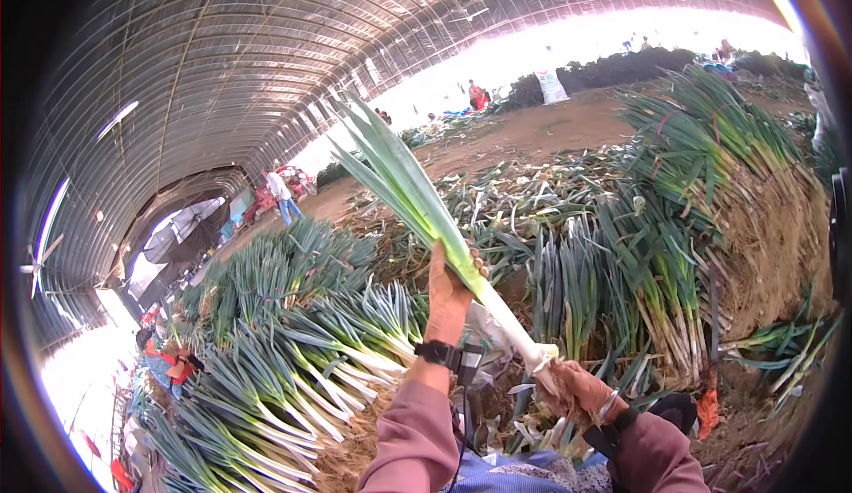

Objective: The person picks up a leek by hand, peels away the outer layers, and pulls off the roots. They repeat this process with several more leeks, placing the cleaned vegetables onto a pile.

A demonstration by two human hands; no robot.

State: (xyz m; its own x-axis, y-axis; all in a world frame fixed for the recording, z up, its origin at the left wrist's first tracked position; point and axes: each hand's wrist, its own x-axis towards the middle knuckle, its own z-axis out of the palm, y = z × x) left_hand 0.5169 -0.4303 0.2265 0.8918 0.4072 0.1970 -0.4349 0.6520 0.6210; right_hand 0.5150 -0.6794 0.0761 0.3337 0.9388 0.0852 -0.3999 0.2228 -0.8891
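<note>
So the leek sits in both hands, long axis 11-to-5 o'clock, left hand wrapped round mid-stalk, right hand nearer, gripping the root end at 5.

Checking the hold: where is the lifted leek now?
In the head view, the leek slants across the centre, gripped by the left hand mid-length and the right hand at its root end.
</note>
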